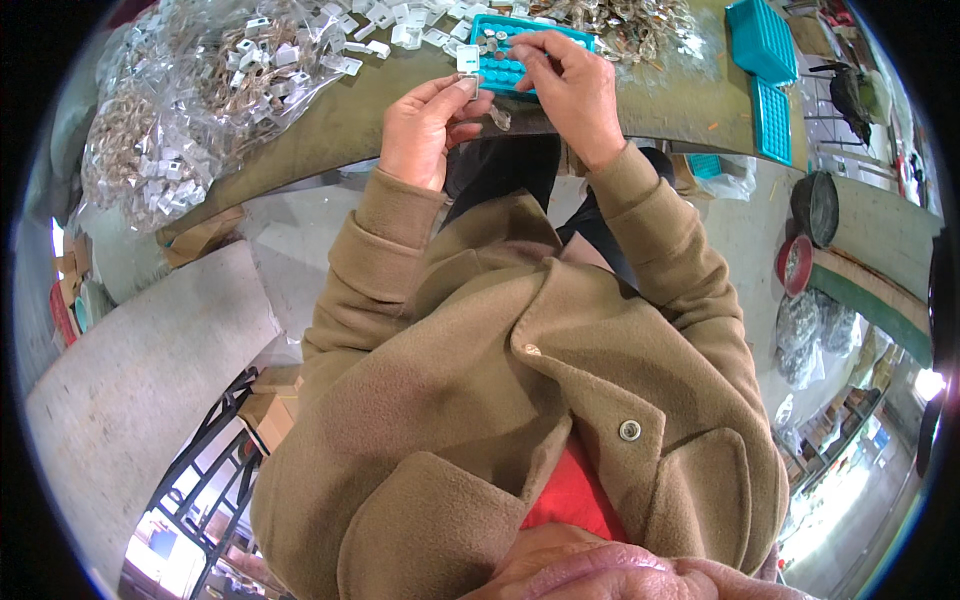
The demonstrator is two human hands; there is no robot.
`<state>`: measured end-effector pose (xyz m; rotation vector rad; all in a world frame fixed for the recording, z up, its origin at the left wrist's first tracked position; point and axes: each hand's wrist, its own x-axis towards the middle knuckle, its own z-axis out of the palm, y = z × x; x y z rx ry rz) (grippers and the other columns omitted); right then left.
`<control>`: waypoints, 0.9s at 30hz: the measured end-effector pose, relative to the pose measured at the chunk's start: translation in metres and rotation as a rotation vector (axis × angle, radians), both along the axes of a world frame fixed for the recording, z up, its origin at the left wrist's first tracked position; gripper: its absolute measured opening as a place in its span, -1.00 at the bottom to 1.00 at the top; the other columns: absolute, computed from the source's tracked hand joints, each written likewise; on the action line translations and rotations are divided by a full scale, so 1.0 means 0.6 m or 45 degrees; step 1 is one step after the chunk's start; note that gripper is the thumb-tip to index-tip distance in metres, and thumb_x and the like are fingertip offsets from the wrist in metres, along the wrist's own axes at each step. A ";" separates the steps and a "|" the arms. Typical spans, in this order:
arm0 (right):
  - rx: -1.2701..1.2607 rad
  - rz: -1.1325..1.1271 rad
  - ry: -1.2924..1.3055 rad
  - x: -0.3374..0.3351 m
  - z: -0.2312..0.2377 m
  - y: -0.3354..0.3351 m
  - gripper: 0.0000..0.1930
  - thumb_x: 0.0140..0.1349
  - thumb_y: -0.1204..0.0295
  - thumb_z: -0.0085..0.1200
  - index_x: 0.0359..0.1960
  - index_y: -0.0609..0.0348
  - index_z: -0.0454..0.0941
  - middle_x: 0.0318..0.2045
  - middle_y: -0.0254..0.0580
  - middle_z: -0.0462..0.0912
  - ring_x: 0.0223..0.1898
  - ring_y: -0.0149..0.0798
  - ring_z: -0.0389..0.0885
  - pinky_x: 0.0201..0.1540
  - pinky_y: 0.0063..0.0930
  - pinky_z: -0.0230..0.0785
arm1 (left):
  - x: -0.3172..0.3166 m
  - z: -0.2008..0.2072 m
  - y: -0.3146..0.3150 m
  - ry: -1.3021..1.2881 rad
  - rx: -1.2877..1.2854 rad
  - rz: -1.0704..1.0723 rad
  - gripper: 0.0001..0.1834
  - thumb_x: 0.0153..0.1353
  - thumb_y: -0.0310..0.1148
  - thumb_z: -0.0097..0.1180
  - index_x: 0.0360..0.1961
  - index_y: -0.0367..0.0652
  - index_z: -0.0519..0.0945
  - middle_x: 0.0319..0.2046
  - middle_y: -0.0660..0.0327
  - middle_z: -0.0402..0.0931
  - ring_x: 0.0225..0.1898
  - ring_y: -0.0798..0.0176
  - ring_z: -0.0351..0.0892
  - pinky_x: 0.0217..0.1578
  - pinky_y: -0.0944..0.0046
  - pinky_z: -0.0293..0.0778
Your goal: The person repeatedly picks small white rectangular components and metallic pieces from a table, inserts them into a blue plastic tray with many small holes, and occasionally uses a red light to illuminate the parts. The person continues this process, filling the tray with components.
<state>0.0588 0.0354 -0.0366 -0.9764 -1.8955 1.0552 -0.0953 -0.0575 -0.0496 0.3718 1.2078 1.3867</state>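
Observation:
My left hand is closed, thumb and fingers pinching a small white square plastic part with a hole in it. A short clear-brown piece dangles below the fingers of that hand. My right hand is held over a turquoise tray with rows of round pockets. Its thumb and forefinger are brought together; whatever is between them is too small to make out. A few small pale parts sit in the tray's left end, close to the right fingertips.
White plastic parts lie loose along the table's far side. A clear bag of similar parts and brownish pieces bulges at left. Brownish clear pieces are heaped behind the tray. Turquoise trays stand at the table's right end.

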 end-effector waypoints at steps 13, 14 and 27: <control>0.521 -0.059 -0.305 -0.022 -0.031 0.022 -0.88 0.14 0.48 0.14 -0.28 0.10 0.52 -0.38 -0.22 0.61 -0.36 -0.14 0.61 -0.31 -0.34 0.46 | 0.008 0.001 -0.003 -0.203 -0.011 0.016 -0.78 0.29 -0.40 0.11 -0.11 -0.31 0.59 -0.25 0.15 0.65 -0.27 0.40 0.66 -0.34 0.52 0.61; 0.456 -0.053 -0.271 -0.019 -0.025 0.021 -0.87 0.13 0.50 0.15 -0.27 0.12 0.52 -0.40 -0.24 0.61 -0.38 -0.21 0.62 -0.31 -0.40 0.46 | 0.009 0.003 -0.002 -0.190 0.003 -0.008 -0.77 0.29 -0.40 0.11 -0.10 -0.31 0.58 -0.24 0.15 0.65 -0.27 0.40 0.66 -0.33 0.52 0.62; 0.807 0.062 -0.056 0.018 0.000 -0.027 -0.86 0.03 0.56 0.15 -0.35 0.12 0.50 -0.44 -0.26 0.56 -0.37 -0.13 0.55 -0.28 -0.32 0.41 | 0.041 0.019 -0.005 -0.049 0.013 -0.131 -0.75 0.25 -0.44 0.18 -0.08 -0.32 0.59 -0.27 0.20 0.64 -0.27 0.42 0.65 -0.27 0.49 0.61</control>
